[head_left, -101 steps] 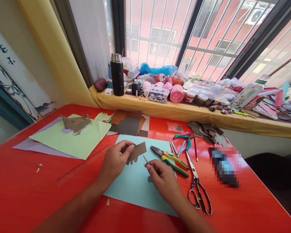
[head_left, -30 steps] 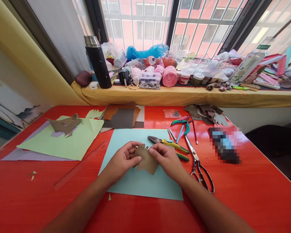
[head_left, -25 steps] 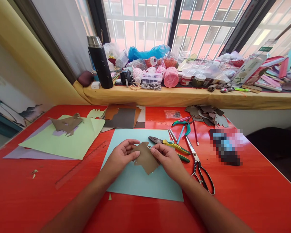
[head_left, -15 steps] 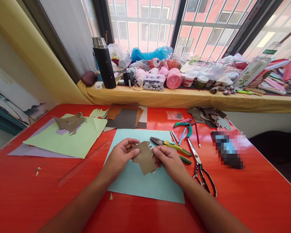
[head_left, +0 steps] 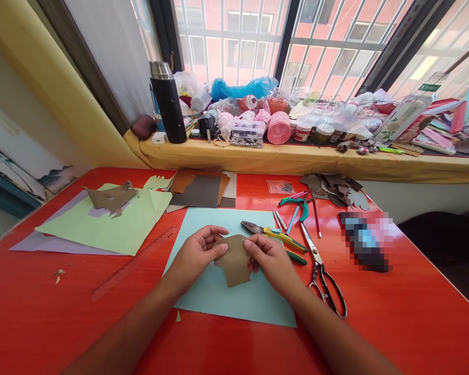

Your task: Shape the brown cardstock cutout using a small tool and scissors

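Note:
A brown cut-out piece (head_left: 236, 264) is held between both hands over a pale blue sheet (head_left: 203, 294) on the red table. My left hand (head_left: 197, 256) pinches its left side, thumb on top. At its right edge, my right hand (head_left: 269, 260) grips it between thumb and curled fingers. Pliers with yellow and green handles (head_left: 275, 233) lie just beyond my right hand, partly on the blue sheet. Black-handled scissors (head_left: 316, 260) rest to the right of that hand.
Green paper (head_left: 105, 229) with a brown scrap (head_left: 113, 198) lies left, near a clear ruler (head_left: 131, 265). Brown and grey sheets (head_left: 203, 190) are at the back. Teal-handled pliers (head_left: 304, 208), pencils and a scrap pile (head_left: 334, 187) sit back right. A crowded windowsill holds a black flask (head_left: 168, 107).
The brown piece has turned slightly between my hands, and its notched top edge no longer shows. Both hands remain on it in nearly the same place.

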Action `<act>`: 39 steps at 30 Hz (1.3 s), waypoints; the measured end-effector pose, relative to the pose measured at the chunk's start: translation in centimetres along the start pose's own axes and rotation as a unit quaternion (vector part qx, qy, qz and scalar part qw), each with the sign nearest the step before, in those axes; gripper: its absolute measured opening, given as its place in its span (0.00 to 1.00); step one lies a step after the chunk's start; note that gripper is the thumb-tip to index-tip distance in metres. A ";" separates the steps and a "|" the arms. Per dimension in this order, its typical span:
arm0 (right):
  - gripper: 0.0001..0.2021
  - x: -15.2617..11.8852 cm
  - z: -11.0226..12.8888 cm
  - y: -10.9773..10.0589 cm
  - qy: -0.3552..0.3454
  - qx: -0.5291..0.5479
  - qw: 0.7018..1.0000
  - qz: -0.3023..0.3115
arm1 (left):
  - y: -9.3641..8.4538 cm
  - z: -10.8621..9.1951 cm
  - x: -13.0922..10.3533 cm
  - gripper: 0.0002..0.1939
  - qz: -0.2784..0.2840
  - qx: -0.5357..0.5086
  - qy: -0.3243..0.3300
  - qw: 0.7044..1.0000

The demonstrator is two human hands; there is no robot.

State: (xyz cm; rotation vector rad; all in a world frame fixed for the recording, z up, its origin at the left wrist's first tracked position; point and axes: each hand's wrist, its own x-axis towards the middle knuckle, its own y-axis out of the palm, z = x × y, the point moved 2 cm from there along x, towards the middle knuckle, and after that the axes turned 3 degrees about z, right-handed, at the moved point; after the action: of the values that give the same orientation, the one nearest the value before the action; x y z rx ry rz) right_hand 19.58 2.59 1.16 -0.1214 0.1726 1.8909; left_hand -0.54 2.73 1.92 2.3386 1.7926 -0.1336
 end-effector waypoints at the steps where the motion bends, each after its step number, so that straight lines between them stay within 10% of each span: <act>1: 0.22 0.0 -0.1 0.0 0.003 0.005 1.000 0.001 | -0.1 0.0 0.1 0.18 -0.010 -0.002 0.003 1.000; 13: 0.23 0.0 -0.2 0.0 0.006 0.017 1.000 0.012 | -0.6 -0.1 0.3 0.17 -0.037 0.017 0.012 0.999; 31: 0.21 0.0 0.3 -0.3 -0.006 0.050 0.997 -0.052 | 1.2 -0.3 -0.5 0.21 0.175 0.013 -0.066 0.982; 39: 0.21 -0.8 0.3 0.9 0.014 0.029 0.998 0.048 | -1.3 -0.5 0.6 0.16 -0.007 -0.019 -0.002 1.000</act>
State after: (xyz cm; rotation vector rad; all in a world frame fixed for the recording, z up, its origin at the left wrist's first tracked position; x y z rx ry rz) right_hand 18.97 1.65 1.63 -0.1014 0.2567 1.9776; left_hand -1.65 3.71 2.22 2.2993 1.7928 -0.1059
